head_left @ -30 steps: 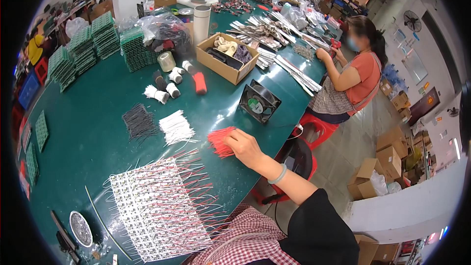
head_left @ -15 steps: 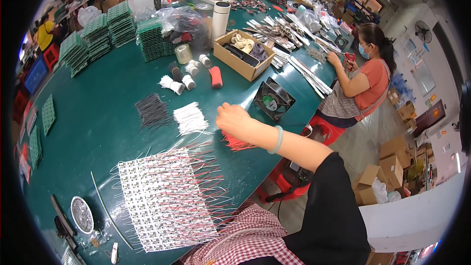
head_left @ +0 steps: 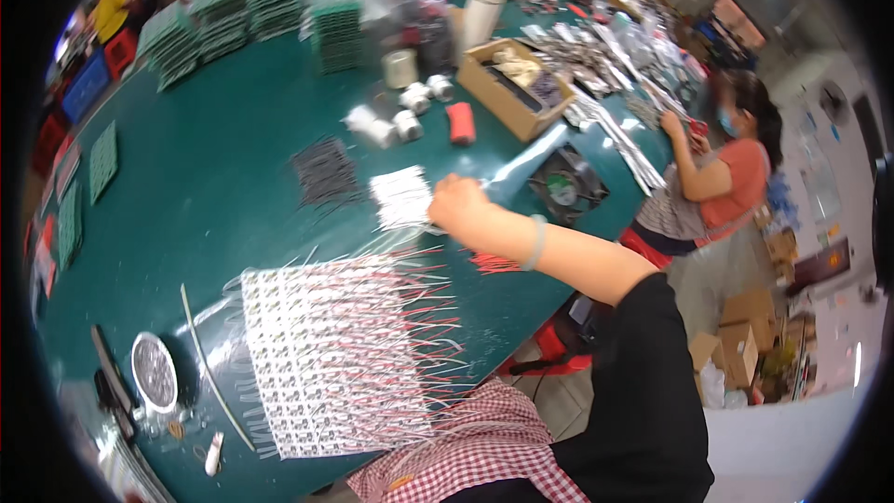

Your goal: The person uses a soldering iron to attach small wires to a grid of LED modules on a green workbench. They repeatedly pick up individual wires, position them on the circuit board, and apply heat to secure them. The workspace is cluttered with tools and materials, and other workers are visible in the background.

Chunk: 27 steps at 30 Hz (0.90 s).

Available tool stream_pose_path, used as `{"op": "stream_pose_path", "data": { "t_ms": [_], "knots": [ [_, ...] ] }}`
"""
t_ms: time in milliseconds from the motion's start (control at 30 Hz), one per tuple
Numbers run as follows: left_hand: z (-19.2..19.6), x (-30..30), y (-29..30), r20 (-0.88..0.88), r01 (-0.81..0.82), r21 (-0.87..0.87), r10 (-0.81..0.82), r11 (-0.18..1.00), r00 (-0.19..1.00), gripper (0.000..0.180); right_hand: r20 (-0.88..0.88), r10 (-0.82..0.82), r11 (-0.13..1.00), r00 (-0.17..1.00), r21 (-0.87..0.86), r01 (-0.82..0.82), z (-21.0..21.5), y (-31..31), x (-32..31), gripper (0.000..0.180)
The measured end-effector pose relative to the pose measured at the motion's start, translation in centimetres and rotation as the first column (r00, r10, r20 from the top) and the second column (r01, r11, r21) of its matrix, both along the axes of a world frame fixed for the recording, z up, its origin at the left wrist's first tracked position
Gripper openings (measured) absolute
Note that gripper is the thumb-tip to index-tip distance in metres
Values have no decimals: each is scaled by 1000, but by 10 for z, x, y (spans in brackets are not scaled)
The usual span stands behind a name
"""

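Observation:
My right hand reaches across the green table and rests at the right edge of a bundle of short white wires. Its fingers curl down at the bundle, and whether they grip any wire is hidden. A small heap of red wires lies under my forearm near the table edge. In front of me lies a panel of small white boards with red and white wires sticking out to the right. My left hand is out of view.
A bundle of black wires lies left of the white one. Behind are white rolls, a red roll, a cardboard box, a black fan and green board stacks. A person in orange works at right.
My right hand has left the red wires at the table edge and moved left and forward to the white wire bundle. The view has shifted with my head.

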<state>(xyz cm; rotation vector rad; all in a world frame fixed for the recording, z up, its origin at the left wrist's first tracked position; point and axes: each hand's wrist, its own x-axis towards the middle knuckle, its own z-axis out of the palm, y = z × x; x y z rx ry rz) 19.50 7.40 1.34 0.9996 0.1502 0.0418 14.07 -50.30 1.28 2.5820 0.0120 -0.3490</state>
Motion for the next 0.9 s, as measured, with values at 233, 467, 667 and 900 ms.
{"op": "stream_pose_path", "data": {
  "t_ms": [233,467,667,900],
  "knots": [
    [32,-19,-120,58,164,114,-171,980,984,64,529,55,713,847,573,-404,11,71,36,17],
    [17,-26,-171,-66,114,507,-93,854,993,53,596,-59,368,801,759,-538,-34,143,73,29],
    [-2,-23,-181,-172,173,587,-87,791,981,43,575,-62,378,816,770,-514,-60,148,81,31],
    [-5,-14,-191,-98,170,672,-141,721,985,21,576,4,407,818,746,-527,-59,152,86,30]
  ]
}}
